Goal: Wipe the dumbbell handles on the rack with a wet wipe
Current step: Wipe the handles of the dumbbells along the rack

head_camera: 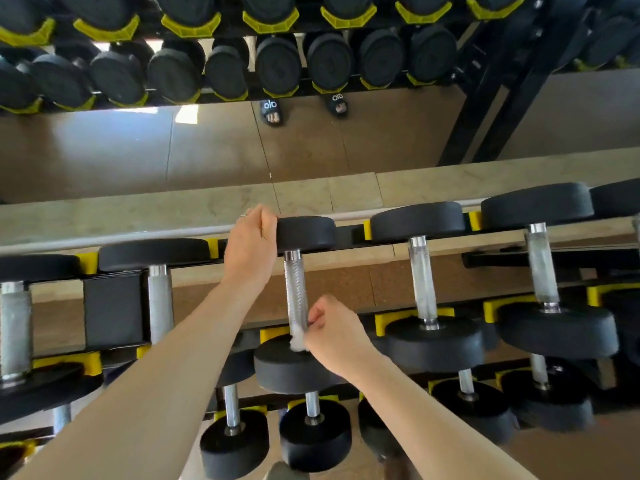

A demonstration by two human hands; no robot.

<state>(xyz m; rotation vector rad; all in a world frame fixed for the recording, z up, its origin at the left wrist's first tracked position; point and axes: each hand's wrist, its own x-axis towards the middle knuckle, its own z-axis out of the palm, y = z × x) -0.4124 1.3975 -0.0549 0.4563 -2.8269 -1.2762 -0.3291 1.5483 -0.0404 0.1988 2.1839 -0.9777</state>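
A black dumbbell with a knurled steel handle lies across the top tier of the rack, in the middle of the view. My left hand grips the edge of its far head. My right hand pinches a crumpled white wet wipe against the near end of that handle, just above the near head. Most of the wipe is hidden by my fingers.
More dumbbells lie on yellow cradles to the left and right, with a lower tier below. A black rack crossbar sits left. A mirror behind reflects the rack, floor and sandalled feet.
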